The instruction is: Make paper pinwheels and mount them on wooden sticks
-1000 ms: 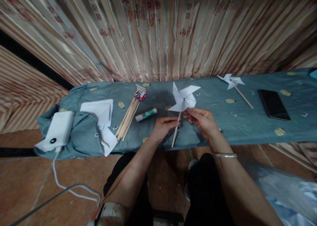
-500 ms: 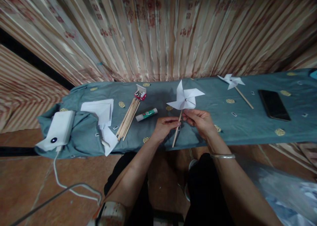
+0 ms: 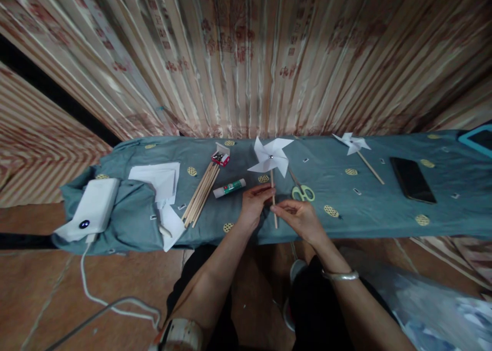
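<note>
Dim light, upper right darkest — soft detail, stretched edges

Ahead of me hangs a pleated curtain point(image 3: 238, 59) with reddish motifs. On the green-cloth counter point(image 3: 369, 215), toward its left end, I see a white power bank point(image 3: 98, 200), a white cable point(image 3: 85, 279) running from it down past the edge. To my right lies a dark phone point(image 3: 413, 179); farther over, a blue-rimmed device point(image 3: 480, 138) is partly cut off. Below me are floor tiles point(image 3: 126, 274) and, low right, translucent plastic point(image 3: 434, 300).

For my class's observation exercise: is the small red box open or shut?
Open: the small red box has its flap raised, and shiny metal pieces show inside.
</note>
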Tool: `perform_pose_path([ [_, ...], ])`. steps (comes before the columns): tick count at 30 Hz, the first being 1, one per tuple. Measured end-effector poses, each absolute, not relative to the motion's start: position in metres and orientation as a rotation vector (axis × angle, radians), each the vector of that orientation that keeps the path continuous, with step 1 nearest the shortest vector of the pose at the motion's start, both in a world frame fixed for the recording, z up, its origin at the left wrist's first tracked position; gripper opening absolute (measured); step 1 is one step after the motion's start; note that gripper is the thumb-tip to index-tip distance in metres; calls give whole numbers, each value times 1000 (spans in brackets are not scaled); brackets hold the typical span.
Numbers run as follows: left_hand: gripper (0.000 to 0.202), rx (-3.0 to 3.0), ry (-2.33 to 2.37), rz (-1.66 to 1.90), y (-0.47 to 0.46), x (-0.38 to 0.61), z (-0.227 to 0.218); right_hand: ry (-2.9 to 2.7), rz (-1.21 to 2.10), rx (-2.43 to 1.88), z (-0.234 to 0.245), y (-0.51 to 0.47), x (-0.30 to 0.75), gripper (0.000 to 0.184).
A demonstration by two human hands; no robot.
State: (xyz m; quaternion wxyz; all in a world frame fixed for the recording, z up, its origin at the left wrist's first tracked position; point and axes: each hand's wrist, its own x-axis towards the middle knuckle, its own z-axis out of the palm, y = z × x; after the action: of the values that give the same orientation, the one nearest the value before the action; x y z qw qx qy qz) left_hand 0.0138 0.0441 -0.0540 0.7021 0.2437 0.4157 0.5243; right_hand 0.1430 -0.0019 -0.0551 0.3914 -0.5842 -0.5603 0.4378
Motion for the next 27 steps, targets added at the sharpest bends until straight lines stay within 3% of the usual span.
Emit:
perform_pose_path([
  [10, 37, 465, 877, 1152, 48, 18, -56, -1326, 1007, -1594, -59, 6, 151, 43],
  [18, 41, 459, 868, 1098, 46, 12, -56, -1253, 639, -1792, -28, 40, 213, 41],
  [27, 28, 513, 920, 1047, 41, 13, -54, -1623, 42, -2564, 2, 92, 282, 29],
])
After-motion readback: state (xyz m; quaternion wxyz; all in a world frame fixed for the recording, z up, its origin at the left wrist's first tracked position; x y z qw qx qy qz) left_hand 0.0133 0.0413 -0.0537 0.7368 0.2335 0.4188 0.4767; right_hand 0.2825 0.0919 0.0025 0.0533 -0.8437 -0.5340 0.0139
